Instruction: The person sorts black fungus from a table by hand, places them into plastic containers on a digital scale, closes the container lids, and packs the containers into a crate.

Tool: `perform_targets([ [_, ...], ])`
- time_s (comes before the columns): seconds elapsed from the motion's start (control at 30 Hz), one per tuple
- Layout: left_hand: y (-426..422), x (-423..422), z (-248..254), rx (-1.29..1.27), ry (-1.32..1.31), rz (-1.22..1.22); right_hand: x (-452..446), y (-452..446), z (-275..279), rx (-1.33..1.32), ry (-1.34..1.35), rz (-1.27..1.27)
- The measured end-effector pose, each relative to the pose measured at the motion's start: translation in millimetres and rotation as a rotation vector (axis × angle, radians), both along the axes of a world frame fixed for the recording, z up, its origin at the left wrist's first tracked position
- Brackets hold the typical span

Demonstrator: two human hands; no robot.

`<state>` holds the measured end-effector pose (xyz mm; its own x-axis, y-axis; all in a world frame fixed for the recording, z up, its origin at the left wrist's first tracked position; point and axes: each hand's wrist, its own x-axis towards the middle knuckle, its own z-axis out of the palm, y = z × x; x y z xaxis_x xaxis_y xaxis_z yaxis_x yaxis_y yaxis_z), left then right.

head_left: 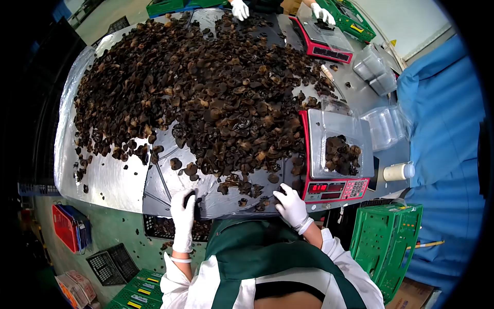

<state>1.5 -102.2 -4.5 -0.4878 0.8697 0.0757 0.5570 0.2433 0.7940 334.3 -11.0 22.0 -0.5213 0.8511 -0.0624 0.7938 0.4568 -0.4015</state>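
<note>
Wood ear mushrooms [221,103], dark brown and wet-looking, lie in a wide heap across the table. My left hand [182,208], in a white glove, is at the table's front edge, thumb and fingers apart with a dark gap between them. My right hand [292,207], also gloved, rests near the front edge beside the red scale [333,189], its fingers apart and holding nothing visible. On that scale sits a clear plastic tray [334,134] with a small pile of mushrooms [342,155] in it. A few loose mushrooms [239,185] lie between my hands and the heap.
Across the table, another person's gloved hands [240,9] work near a second red scale [327,44]. Clear trays [383,126] and a white bottle [399,171] stand at right. Green crates [383,247] are beside me; a black crate [154,226] is under the table edge.
</note>
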Motion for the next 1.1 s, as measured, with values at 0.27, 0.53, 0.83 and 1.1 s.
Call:
perform_targets([
  [0.27, 49, 43, -7, 0.129, 0.221, -0.378, -44, 12, 12, 0.137, 0.187, -0.017],
  [0.53, 69, 48, -26, 0.166, 0.289, -0.541, -97, 24, -26, 0.195, -0.108, 0.160],
  [0.83, 73, 32, -18, -0.204, -1.463, -0.194, -78, 53, -26, -0.789, 1.116, -0.382],
  [1.1, 88, 41, -6, -0.034, -1.930, -0.205, -83, 59, -32, -1.701, 2.044, -0.266],
])
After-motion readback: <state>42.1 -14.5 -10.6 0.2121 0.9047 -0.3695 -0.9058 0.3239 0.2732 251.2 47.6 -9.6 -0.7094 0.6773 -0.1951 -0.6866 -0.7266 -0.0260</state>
